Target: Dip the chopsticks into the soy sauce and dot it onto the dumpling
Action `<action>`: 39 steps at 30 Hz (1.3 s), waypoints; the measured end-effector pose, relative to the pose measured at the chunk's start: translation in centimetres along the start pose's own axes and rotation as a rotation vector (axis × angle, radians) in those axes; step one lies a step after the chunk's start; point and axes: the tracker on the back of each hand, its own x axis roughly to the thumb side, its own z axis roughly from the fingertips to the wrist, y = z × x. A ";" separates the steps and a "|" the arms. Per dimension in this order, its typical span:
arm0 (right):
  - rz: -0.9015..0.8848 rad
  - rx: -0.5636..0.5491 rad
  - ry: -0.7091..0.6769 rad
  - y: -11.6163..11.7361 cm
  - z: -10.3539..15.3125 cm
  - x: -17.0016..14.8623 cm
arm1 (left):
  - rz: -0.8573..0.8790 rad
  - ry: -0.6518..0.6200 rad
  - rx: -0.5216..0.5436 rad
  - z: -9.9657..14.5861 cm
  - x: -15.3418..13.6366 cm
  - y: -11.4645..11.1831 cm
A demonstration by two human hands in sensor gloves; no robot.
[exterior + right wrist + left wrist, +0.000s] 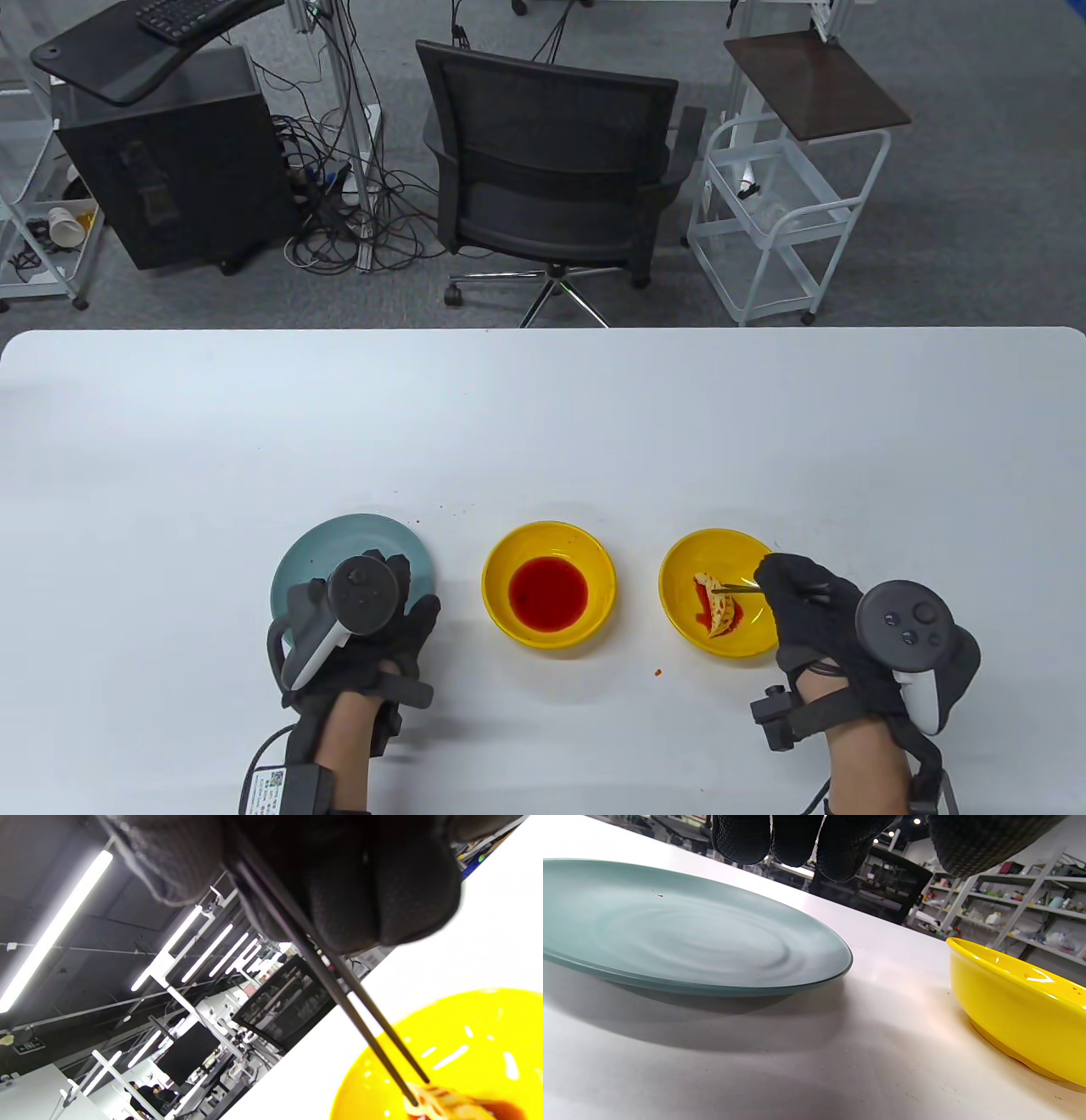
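Table view, sauce bowl: yellow sauce bowl with red soy sauce pooled at its centre; taken as landmark, near the table's front edge.
Table view, left: teal plate left of the sauce bowl, a strip of bare table between their rims. Left hand lies over the plate's near part, fingers spread, holding nothing.
Table view, right: second yellow bowl right of the sauce bowl, rims apart. Dumpling inside, red smears around it.
Table view, right hand: right hand over that bowl's right rim, fingers clenched on chopsticks; tips on the dumpling.
Table view, room: wide bare table beyond all three dishes.
Left wrist view: fingertips hang loose above the plate rim; sauce bowl wall at right, open tabletop between.
Right wrist view: fingers pinch both sticks; tips touch the dumpling, well inside the bowl rim.
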 end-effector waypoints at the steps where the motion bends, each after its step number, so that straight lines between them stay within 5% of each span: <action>1: 0.004 0.008 0.001 0.0 0.0 0.0 | 0.000 0.000 0.000 0.0 0.0 0.0; 12: 0.009 0.008 -0.016 -0.6 0.2 0.3 | -0.002 0.006 -0.013 0.0 0.0 0.0; 19: -0.069 -0.083 -0.200 -0.7 1.2 2.0 | -0.008 -0.004 0.003 0.1 0.2 0.0; 29: 0.000 -0.054 -0.557 4.0 3.6 6.3 | -0.022 -0.032 0.061 0.4 0.5 0.5; 39: 0.151 0.118 -0.667 9.6 5.0 7.6 | -0.015 -0.026 0.042 0.4 0.6 0.4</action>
